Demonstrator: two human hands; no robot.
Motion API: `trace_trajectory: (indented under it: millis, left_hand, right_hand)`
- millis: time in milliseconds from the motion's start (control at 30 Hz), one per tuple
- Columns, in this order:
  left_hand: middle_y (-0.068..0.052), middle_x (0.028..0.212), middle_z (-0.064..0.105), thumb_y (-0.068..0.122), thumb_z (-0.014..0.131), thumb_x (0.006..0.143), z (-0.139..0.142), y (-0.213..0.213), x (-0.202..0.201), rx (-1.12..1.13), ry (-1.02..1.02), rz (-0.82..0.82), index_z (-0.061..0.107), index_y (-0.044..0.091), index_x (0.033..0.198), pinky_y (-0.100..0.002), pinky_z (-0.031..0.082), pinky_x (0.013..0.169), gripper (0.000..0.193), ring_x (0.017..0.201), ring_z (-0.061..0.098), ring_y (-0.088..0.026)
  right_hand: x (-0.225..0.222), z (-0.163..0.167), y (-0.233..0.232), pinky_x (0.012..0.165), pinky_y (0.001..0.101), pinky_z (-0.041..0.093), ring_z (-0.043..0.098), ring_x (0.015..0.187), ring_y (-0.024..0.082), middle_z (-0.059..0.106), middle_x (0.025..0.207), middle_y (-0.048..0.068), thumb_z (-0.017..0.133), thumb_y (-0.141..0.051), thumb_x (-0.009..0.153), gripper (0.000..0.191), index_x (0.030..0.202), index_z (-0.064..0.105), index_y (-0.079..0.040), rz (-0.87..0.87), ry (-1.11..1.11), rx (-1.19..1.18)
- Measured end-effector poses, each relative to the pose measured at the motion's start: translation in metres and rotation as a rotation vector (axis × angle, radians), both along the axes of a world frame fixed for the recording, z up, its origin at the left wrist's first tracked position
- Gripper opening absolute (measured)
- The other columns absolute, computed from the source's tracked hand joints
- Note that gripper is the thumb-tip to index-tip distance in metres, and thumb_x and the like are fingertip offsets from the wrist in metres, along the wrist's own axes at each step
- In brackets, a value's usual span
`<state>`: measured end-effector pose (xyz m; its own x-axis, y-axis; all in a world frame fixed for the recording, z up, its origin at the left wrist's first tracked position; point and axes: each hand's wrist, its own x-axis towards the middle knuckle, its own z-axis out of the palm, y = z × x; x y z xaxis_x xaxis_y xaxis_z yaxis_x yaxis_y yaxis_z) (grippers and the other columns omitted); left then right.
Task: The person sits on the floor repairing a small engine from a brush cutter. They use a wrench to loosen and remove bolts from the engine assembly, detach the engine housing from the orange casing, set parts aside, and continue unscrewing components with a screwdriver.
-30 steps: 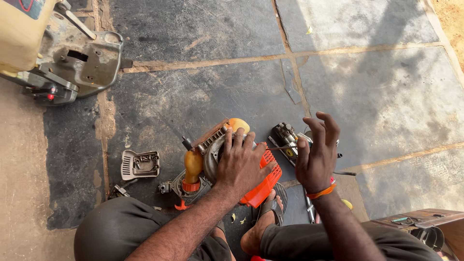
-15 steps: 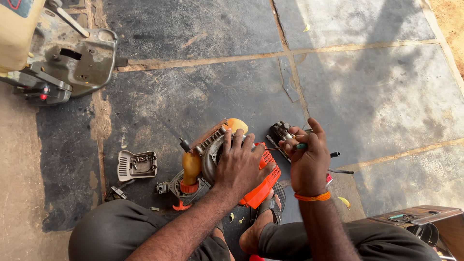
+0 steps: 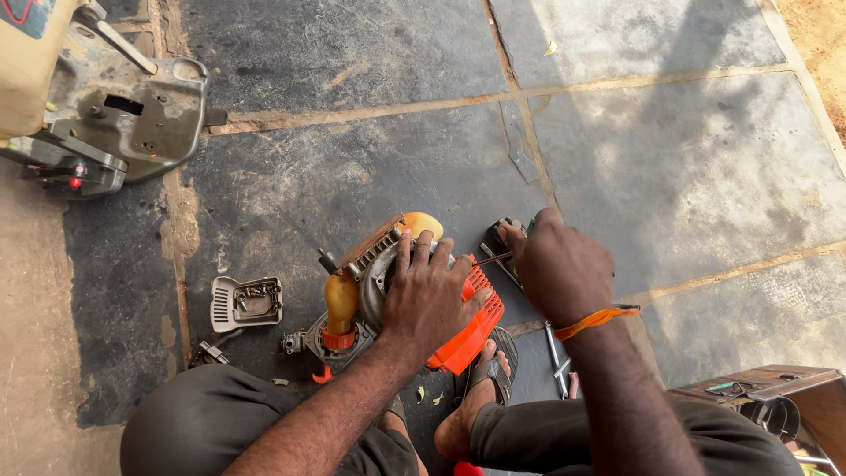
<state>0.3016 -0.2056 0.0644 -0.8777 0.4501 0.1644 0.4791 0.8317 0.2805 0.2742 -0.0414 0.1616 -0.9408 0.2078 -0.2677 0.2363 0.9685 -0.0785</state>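
A small orange and grey engine [image 3: 379, 282] lies on the stone floor between my knees. My left hand [image 3: 427, 295] presses flat on top of it, fingers spread over the grey housing and the orange cover [image 3: 471, 330]. My right hand [image 3: 560, 264] is closed around a thin screwdriver [image 3: 492, 259] whose shaft points left at the engine's right side. A dark metal part [image 3: 498, 242] lies just behind that hand. An orange band [image 3: 595, 322] circles my right wrist.
A grey vented cover [image 3: 247, 302] lies left of the engine. A larger beige and grey machine [image 3: 97, 106] stands at the top left. Wrenches [image 3: 557, 357] lie by my sandalled foot [image 3: 480, 388]. A wooden box [image 3: 775, 397] sits at the bottom right.
My right hand has dropped from a raised, open-fingered pose to a closed grip low by the engine, with the screwdriver tip at its side. My left hand stays on the engine.
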Motion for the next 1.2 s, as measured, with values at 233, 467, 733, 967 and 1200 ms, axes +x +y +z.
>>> trace_trajectory:
  millis: [233, 467, 733, 967, 1200]
  left_hand:
    - [-0.02, 0.125, 0.063, 0.061, 0.066, 0.09, 0.003, 0.0, -0.001, 0.019, -0.033, 0.0, 0.072, 0.008, 0.119, -0.064, 0.025, 0.118, 0.061, 0.131, 0.049, -0.039]
    - [-0.02, 0.128, 0.06, 0.064, 0.066, 0.089, 0.002, 0.001, -0.002, -0.008, -0.026, 0.029, 0.069, 0.004, 0.121, -0.064, 0.024, 0.117, 0.068, 0.133, 0.046, -0.04]
    - [-0.019, 0.131, 0.06, 0.061, 0.07, 0.091, 0.011, 0.001, 0.0, -0.019, -0.028, 0.042, 0.068, 0.004, 0.122, -0.064, 0.025, 0.12, 0.065, 0.135, 0.046, -0.039]
    - [-0.02, 0.131, 0.058, 0.065, 0.068, 0.083, 0.008, 0.001, -0.002, -0.014, -0.081, 0.001, 0.067, 0.006, 0.125, -0.064, 0.022, 0.118, 0.072, 0.135, 0.043, -0.041]
    - [-0.021, 0.129, 0.059, 0.075, 0.061, 0.085, 0.008, 0.0, -0.002, -0.023, -0.079, -0.013, 0.066, 0.004, 0.126, -0.065, 0.022, 0.118, 0.083, 0.134, 0.043, -0.041]
  right_hand:
    - [-0.007, 0.001, 0.004, 0.06, 0.0484, 0.056, 0.073, 0.065, 0.029, 0.073, 0.07, 0.014, 0.057, -0.059, 0.099, 0.053, 0.101, 0.065, -0.006, 0.084, 0.029, -0.007]
    - [-0.036, 0.007, 0.02, 0.068, 0.0428, 0.056, 0.068, 0.053, 0.024, 0.069, 0.063, 0.006, 0.054, -0.058, 0.095, 0.047, 0.098, 0.061, -0.012, 0.671, 0.114, -0.025]
    - [0.007, -0.025, -0.029, 0.086, 0.0503, 0.051, 0.066, 0.101, 0.031, 0.066, 0.103, 0.011, 0.064, -0.044, 0.104, 0.037, 0.101, 0.061, -0.007, 0.214, 0.655, 0.213]
    - [-0.001, -0.062, -0.035, 0.091, 0.0482, 0.047, 0.058, 0.108, 0.031, 0.065, 0.11, 0.007, 0.074, -0.041, 0.102, 0.036, 0.085, 0.067, -0.01, 0.064, 0.968, -0.127]
    - [-0.01, -0.045, 0.003, 0.108, 0.0483, 0.041, 0.053, 0.128, 0.031, 0.067, 0.121, 0.005, 0.064, -0.032, 0.103, 0.031, 0.081, 0.065, -0.009, 0.559, 0.798, -0.565]
